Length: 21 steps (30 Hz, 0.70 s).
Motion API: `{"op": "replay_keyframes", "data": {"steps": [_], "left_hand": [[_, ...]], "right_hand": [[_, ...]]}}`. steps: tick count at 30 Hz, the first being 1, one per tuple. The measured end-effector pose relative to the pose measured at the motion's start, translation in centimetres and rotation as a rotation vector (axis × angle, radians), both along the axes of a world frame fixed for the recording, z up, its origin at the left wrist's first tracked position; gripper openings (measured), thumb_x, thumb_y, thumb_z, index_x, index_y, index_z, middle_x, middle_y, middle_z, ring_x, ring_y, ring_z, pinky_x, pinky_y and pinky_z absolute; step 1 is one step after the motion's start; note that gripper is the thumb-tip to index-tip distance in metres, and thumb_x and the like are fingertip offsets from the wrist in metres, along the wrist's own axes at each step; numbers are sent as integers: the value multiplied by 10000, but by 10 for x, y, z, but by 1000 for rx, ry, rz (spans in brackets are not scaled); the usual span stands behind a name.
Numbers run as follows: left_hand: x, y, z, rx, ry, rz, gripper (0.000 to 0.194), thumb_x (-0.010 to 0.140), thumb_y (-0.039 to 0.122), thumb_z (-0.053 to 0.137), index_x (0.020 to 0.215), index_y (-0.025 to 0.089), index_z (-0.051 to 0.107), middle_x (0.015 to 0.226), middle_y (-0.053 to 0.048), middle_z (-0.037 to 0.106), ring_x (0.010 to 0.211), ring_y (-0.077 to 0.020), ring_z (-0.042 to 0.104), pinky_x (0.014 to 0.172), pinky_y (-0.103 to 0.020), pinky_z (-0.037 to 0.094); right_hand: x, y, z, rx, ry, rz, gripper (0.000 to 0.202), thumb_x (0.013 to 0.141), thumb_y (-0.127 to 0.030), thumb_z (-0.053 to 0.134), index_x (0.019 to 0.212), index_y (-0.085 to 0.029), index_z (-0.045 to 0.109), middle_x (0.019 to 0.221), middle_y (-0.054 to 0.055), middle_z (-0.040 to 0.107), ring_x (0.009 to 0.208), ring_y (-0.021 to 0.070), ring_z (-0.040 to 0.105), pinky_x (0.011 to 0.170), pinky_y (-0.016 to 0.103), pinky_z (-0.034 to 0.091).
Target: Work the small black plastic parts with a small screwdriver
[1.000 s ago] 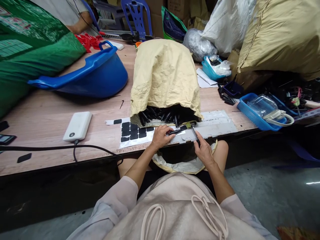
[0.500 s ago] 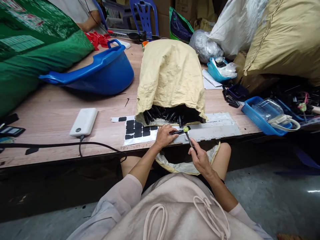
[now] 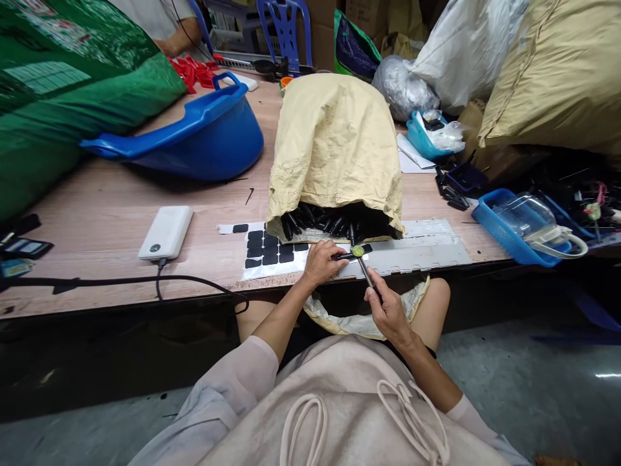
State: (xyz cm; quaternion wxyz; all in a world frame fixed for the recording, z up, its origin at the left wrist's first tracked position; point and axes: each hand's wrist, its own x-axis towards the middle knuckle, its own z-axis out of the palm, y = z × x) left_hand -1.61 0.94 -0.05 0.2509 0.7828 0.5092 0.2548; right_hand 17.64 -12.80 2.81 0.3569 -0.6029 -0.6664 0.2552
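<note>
My left hand is closed on a slim black plastic piece at the table's front edge. A small hammer with a round yellow-green head is gripped in my right hand. Its head lies over the black piece, seemingly touching it. Just beyond my hands, an open-mouthed tan sack lies on the table, with many similar black pieces showing inside. A sheet of black stickers is left of my left hand, and a grey board extends to the right.
A blue basin and a white power bank with a cable are on the left. A blue basket stands at the right edge. Another open sack is between my knees. Someone's arm shows at the back left.
The hammer head has shifted slightly left and down onto the black piece. My left hand keeps its hold. The whole view has shifted a little.
</note>
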Motion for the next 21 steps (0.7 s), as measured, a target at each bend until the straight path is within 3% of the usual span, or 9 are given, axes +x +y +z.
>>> {"op": "replay_keyframes", "data": {"steps": [5, 9, 12, 16, 21], "left_hand": [[0, -1, 3, -12, 8, 2, 132, 836, 271, 794, 966, 276, 812, 900, -28, 703, 971, -247, 604, 902, -388, 440], [0, -2, 6, -11, -6, -14, 155, 824, 282, 802, 978, 278, 809, 908, -27, 707, 974, -247, 606, 913, -393, 445], [1, -3, 6, -20, 10, 2, 185, 794, 274, 817, 979, 257, 812, 902, -32, 708, 981, -257, 610, 927, -403, 444], [1, -4, 7, -24, 15, -2, 195, 787, 280, 802, 981, 255, 813, 896, -32, 702, 976, -260, 608, 927, -405, 443], [0, -3, 7, -22, 17, -8, 194, 799, 291, 789, 989, 256, 815, 894, -37, 697, 968, -261, 608, 930, -404, 445]], "right_hand": [[-8, 3, -4, -83, 8, 29, 531, 1024, -328, 429, 1520, -184, 554, 974, 69, 780, 777, 175, 725, 842, 311, 613], [-3, 4, -3, -118, 32, -32, 535, 1021, -348, 448, 1512, -168, 562, 1028, 78, 793, 797, 174, 738, 842, 300, 610], [9, 6, -2, -85, -4, -143, 540, 1018, -358, 463, 1512, -168, 565, 1197, 113, 774, 993, 208, 754, 943, 335, 597], [31, 12, -6, -27, -95, -297, 532, 991, -300, 447, 1480, -163, 609, 1413, 143, 681, 1296, 259, 651, 1119, 412, 520], [46, 15, -6, -157, -285, -381, 544, 972, -253, 465, 1493, -240, 618, 1279, 116, 743, 1151, 270, 712, 1032, 390, 561]]}}
